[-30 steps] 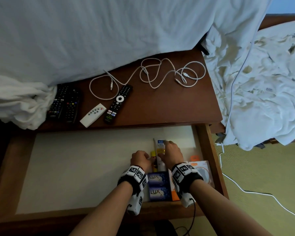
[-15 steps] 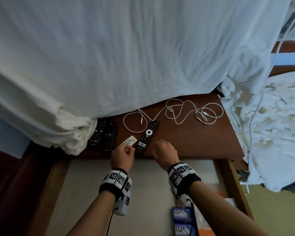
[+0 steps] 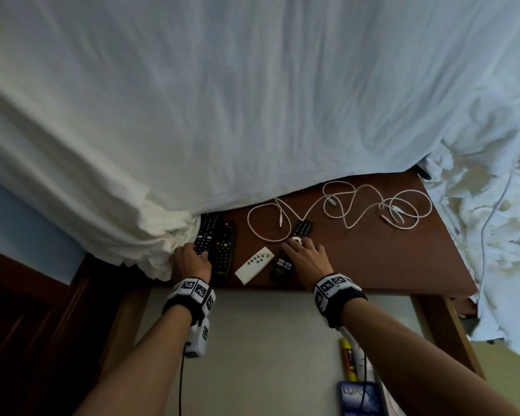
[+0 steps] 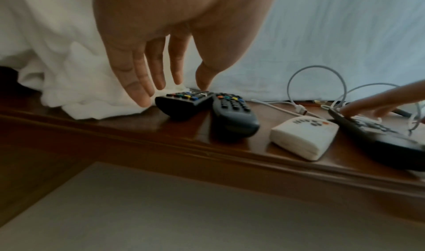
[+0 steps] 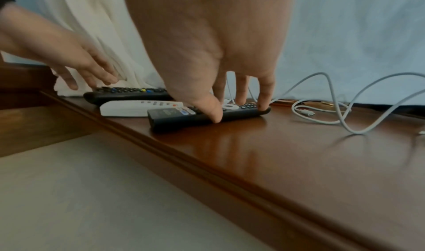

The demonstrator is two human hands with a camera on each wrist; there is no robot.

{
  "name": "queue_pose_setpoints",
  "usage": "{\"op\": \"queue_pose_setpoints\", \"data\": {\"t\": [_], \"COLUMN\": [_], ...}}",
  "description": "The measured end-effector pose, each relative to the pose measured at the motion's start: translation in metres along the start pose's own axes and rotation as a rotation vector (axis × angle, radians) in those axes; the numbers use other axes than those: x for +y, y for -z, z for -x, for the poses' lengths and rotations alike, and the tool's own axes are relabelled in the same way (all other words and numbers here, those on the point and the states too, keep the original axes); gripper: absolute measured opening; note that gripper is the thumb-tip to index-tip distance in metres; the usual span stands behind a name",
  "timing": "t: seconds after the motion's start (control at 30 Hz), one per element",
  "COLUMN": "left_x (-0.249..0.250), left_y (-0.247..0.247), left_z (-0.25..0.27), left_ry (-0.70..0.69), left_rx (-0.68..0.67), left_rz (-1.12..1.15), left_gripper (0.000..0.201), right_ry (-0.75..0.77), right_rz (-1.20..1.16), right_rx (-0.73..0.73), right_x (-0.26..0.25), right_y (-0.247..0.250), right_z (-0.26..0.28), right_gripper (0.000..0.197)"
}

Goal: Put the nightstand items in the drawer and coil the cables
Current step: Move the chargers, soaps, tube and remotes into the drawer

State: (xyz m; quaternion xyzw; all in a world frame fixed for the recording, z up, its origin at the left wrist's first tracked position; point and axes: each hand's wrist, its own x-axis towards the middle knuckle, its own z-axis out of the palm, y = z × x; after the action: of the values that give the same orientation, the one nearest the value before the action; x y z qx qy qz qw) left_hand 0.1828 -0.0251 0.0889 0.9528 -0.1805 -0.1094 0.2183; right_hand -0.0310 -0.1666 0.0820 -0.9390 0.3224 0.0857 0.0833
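Four remotes lie on the brown nightstand top [image 3: 373,259]: two black ones [image 3: 207,232] [image 3: 224,247] at the left by the sheet, a small white one [image 3: 254,264], and a slim black one [image 3: 303,228]. My left hand [image 4: 172,91] hovers with straight fingers over the leftmost black remote [image 4: 181,104], its thumb tip just at the remote's top. My right hand [image 5: 239,111] pinches the slim black remote [image 5: 174,118], thumb on the near edge and fingers on the far edge. Loose white cables [image 3: 357,205] sprawl behind it. The open drawer [image 3: 252,340] is below my wrists.
A white bedsheet [image 3: 252,100] hangs over the back of the nightstand and bunches at the left [image 3: 156,235]. A blue soap box [image 3: 357,397] and a yellow tube [image 3: 347,360] lie in the drawer's right part. Crumpled white bedding [image 3: 493,235] with another cable sits to the right.
Both hands left the drawer's items and rose to the nightstand top. The left went to the leftmost black remote, and the right settled onto the slim black remote.
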Motion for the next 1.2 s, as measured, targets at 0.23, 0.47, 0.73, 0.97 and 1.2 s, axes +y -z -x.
{"op": "queue_pose_setpoints", "data": {"t": [0.23, 0.47, 0.73, 0.97, 1.2], "left_x": [-0.007, -0.023, -0.038, -0.039, -0.063], "left_y": [0.004, 0.018, 0.052, 0.049, -0.02], "left_z": [-0.022, -0.022, 0.036, 0.114, 0.146], "left_ry": [-0.014, -0.005, 0.027, 0.017, -0.05], "left_rx": [-0.066, -0.061, -0.35, -0.704, -0.816], "left_rz": [0.005, 0.083, 0.852, 0.83, 0.292], "left_gripper": [0.037, 0.027, 0.029, 0.031, 0.037], "right_ry": [0.007, -0.03, -0.077, -0.082, -0.004], "right_rz": [0.103, 0.115, -0.171, -0.603, -0.466], "right_rx": [0.041, 0.064, 0.169, -0.099, -0.533], "right_x": [0.002, 0.011, 0.02, 0.018, -0.007], "right_y": [0.004, 0.003, 0.017, 0.01, -0.062], "right_z": [-0.006, 0.0, 0.033, 0.1, 0.145], "right_gripper": [0.035, 0.032, 0.038, 0.034, 0.039]}}
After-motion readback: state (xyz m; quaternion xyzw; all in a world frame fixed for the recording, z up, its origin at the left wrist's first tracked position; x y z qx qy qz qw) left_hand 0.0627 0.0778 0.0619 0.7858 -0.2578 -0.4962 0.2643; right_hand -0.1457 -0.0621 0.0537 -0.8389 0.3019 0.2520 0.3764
